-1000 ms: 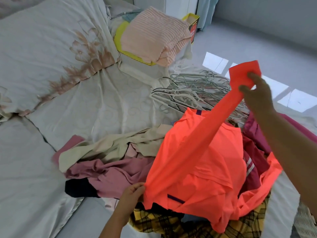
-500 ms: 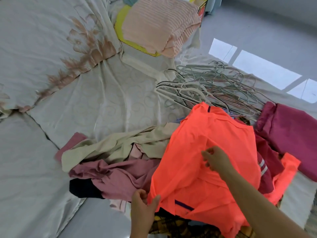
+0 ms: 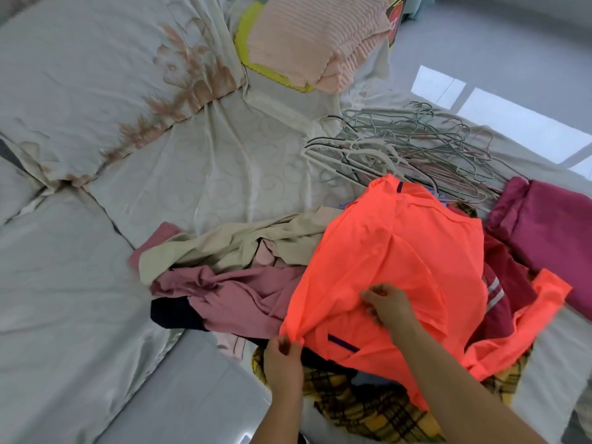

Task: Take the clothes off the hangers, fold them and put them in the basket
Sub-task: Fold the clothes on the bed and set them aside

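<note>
a person's left hand (image 3: pixel 282 357) pinches the near-left edge of a bright orange top (image 3: pixel 400 245), while the right hand (image 3: pixel 389 304) curls its fingers into the fabric near the middle. the top lies spread over a heap of loose clothes (image 3: pixel 237 293) on a bed (image 3: pixel 208 174), with a tangle of empty hangers (image 3: pixel 416 152) just beyond it.

Since a second ago, we log the right hand (image 3: pixel 389 302) down from its raised position, where it held the sleeve (image 3: pixel 346 283) stretched taut. It now rests low on the middle of the orange shirt (image 3: pixel 416 245), fingers curled into the fabric. The sleeve seems folded across the body, though its edge is hard to trace.
</note>
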